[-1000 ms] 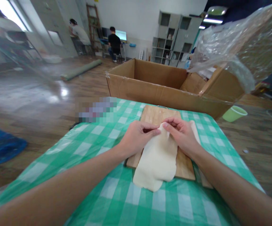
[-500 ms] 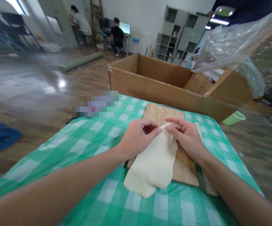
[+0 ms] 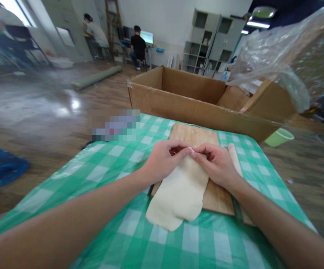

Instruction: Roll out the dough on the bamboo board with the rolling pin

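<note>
Compared with half a second ago, when a stretch of the edge shows between the two hands, the fingertips of the left hand and right hand now meet, and the right index finger, then stretched out, is curled in. Both hands' fingers are closed narrowly, pinching the far end of a soft, cream-coloured flat sheet of dough. The sheet hangs from the fingertips over a light-brown rectangular wooden board and reaches past the board's near edge (whether it touches the green-and-white checked tabletop there, I cannot tell). Its long axis slants across the board, from the pinched end toward the near left corner; the wide, wavy-edged end points toward the person.
</note>
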The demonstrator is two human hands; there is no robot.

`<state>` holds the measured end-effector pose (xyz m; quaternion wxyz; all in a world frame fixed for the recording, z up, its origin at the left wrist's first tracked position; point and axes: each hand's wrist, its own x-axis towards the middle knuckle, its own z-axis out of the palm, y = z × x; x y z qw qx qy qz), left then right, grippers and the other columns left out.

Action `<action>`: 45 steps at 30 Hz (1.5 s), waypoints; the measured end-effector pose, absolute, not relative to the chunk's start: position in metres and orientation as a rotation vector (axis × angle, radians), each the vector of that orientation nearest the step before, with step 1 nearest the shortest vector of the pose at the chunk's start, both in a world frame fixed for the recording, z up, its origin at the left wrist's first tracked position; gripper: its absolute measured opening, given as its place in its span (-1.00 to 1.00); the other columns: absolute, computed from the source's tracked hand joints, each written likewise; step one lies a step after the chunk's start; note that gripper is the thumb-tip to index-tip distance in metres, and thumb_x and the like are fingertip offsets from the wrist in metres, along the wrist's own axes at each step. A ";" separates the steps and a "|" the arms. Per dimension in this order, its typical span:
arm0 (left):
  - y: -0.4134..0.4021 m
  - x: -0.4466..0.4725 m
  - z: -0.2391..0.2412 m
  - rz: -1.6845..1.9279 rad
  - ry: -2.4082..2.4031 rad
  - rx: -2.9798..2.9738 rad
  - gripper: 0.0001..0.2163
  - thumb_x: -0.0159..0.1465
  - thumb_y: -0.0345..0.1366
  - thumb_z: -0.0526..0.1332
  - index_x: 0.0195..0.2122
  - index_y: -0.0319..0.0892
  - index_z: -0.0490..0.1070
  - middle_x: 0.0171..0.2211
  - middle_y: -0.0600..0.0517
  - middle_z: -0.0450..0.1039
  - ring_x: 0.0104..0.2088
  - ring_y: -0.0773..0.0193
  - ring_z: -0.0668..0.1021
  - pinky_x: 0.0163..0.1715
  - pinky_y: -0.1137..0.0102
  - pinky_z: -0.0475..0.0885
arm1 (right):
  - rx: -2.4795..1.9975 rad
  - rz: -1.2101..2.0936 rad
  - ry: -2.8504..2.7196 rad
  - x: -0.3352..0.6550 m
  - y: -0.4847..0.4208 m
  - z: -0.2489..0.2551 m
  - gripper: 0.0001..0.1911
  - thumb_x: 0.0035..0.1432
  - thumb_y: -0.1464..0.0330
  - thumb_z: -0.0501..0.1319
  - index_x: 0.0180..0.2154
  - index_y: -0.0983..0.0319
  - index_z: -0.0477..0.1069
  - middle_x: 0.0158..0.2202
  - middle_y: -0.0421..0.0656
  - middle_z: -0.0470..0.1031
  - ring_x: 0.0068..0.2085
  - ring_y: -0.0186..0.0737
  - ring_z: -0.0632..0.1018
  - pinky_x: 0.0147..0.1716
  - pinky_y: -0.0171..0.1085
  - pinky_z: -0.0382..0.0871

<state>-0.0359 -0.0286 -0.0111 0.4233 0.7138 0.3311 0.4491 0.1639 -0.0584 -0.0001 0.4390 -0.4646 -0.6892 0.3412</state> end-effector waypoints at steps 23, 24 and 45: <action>-0.025 -0.041 -0.002 0.866 0.885 1.591 -0.73 0.28 -0.09 0.39 -0.31 -0.24 0.62 -0.59 0.11 0.41 -0.59 0.43 0.35 -0.59 0.50 0.17 | -1.063 0.405 -1.982 0.169 -0.061 0.002 -0.84 0.38 0.31 0.30 -0.16 0.15 0.68 -0.23 -0.17 0.73 -0.27 -0.19 0.67 -0.27 -0.25 0.47; -0.026 -0.041 -0.003 0.867 0.886 1.587 -0.73 0.28 -0.09 0.39 -0.31 -0.24 0.62 -0.59 0.11 0.41 -0.59 0.43 0.35 -0.59 0.50 0.16 | -1.069 0.395 -1.983 0.168 -0.061 0.002 -0.85 0.38 0.31 0.30 -0.19 0.16 0.67 -0.26 -0.17 0.72 -0.30 -0.21 0.66 -0.30 -0.26 0.45; -0.024 -0.043 -0.007 0.745 0.918 1.865 -0.68 0.39 -0.02 0.25 -0.19 -0.19 0.59 -0.29 0.02 0.61 -0.35 0.25 0.58 -0.47 0.46 0.36 | -1.260 1.193 -1.418 0.177 -0.044 -0.005 -0.51 0.04 -0.01 0.51 -0.17 0.21 0.61 -0.34 -0.10 0.67 -0.41 -0.11 0.62 -0.50 -0.24 0.49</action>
